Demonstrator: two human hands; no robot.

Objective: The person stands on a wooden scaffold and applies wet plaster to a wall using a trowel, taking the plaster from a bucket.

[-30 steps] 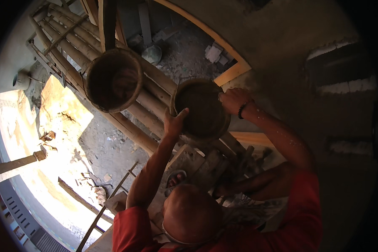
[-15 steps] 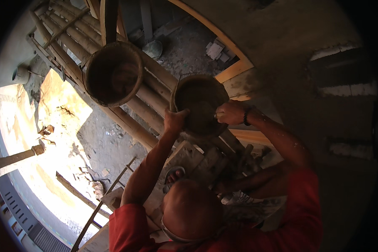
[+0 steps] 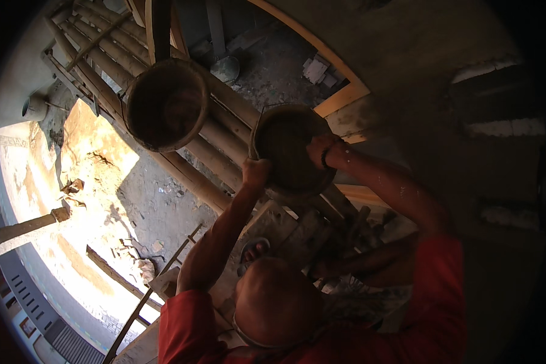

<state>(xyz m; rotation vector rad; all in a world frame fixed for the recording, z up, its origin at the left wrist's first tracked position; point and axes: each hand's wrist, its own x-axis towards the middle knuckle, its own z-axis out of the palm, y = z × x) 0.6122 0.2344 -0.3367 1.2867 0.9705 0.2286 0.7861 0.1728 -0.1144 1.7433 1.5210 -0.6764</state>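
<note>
Buckets (image 3: pixel 297 190) number two: left hand (image 3: pixel 256 172) clamped on one, right hand (image 3: pixel 319 151) over it, grip unclear.

The near bucket (image 3: pixel 300 190) is showing dark grey-brown, and the far bucket (image 3: pixel 142 115) is sharing it, with a faint reddish-brown patch inside. The sleeves (image 3: pixel 188 321) are displaying plain red; a beaded bracelet (image 3: pixel 325 159) is appearing black. The poles (image 3: pixel 191 182) are presenting light brown, the wooden frame (image 3: pixel 344 99) is showing orange-tan, and the panel (image 3: pixel 27 294) is bearing dark dashes on blue-grey.
</note>
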